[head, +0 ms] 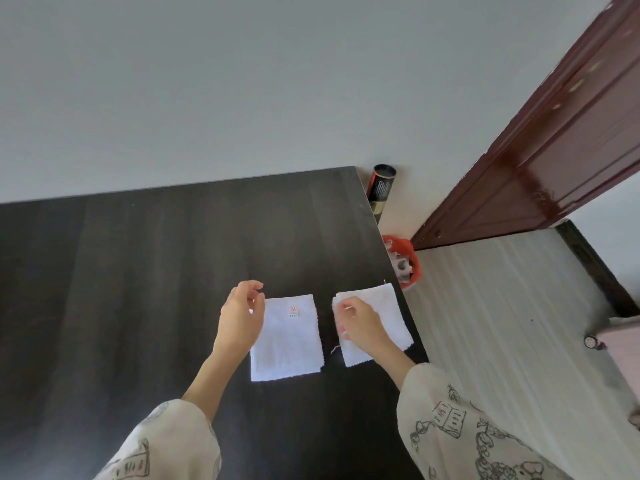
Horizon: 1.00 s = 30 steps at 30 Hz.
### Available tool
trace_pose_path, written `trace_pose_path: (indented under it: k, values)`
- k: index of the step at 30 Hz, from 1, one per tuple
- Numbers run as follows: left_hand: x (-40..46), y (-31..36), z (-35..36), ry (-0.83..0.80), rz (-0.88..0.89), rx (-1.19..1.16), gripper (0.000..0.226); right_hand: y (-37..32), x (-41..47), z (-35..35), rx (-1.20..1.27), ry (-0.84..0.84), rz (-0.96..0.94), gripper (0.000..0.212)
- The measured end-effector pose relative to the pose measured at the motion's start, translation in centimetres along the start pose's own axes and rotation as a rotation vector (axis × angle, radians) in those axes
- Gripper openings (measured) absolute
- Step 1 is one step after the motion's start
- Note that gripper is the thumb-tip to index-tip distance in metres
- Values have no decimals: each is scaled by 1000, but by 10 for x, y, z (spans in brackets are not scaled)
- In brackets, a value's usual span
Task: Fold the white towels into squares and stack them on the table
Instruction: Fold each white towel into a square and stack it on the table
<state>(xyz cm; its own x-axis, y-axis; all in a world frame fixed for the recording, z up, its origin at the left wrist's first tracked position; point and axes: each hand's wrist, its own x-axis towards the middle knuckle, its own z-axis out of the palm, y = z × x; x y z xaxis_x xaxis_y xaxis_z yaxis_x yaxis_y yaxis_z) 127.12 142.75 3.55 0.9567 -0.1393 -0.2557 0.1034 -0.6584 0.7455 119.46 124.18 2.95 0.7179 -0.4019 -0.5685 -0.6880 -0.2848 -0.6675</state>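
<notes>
Two folded white towels lie side by side on the dark table (138, 289), near its right edge. The left towel (289, 344) shows a small red label near its top. My left hand (239, 318) hovers at that towel's upper left corner with fingers loosely curled, holding nothing that I can see. The right towel (384, 313) reaches to the table's right edge. My right hand (360, 329) rests on its left part, fingers bent down onto the cloth along its left edge.
The table's right edge runs diagonally just past the right towel. Beyond it on the floor stand an orange bin (403, 263) with scraps and a black tube (381, 188) by the wall. A dark red door (554, 140) is at the right.
</notes>
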Motion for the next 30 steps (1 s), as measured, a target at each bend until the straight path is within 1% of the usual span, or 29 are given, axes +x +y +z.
trace_pose_path:
  k: [3,6,8,10,13,15,18,20,21,24,26,30]
  values:
    - [-14,43,13,-71,119,-35,26,3,-23,-41,108,48,-35,23]
    - [-36,92,38,-180,252,-37,26,17,-54,-89,115,72,-112,21]
    - [-56,130,61,-279,368,-19,27,38,-81,-125,194,166,-142,18]
    - [-80,171,88,-374,501,0,27,61,-115,-165,250,282,-138,21]
    - [-132,235,134,-462,731,14,25,103,-181,-226,354,440,-166,22]
    - [-179,273,168,-521,856,7,25,139,-228,-266,432,539,-189,20]
    - [-267,325,227,-626,963,-62,25,206,-299,-324,471,691,-199,15]
    - [-313,348,256,-656,1012,-106,24,238,-331,-351,507,752,-200,10]
    - [-345,362,277,-694,1046,-118,23,260,-354,-368,539,809,-195,10]
    - [-436,399,337,-843,1115,-146,22,324,-419,-413,629,973,-167,14]
    - [-490,419,375,-940,1161,-161,21,366,-457,-438,665,1066,-145,13]
    - [-572,451,450,-1108,1215,-181,18,446,-513,-485,750,1224,-105,14]
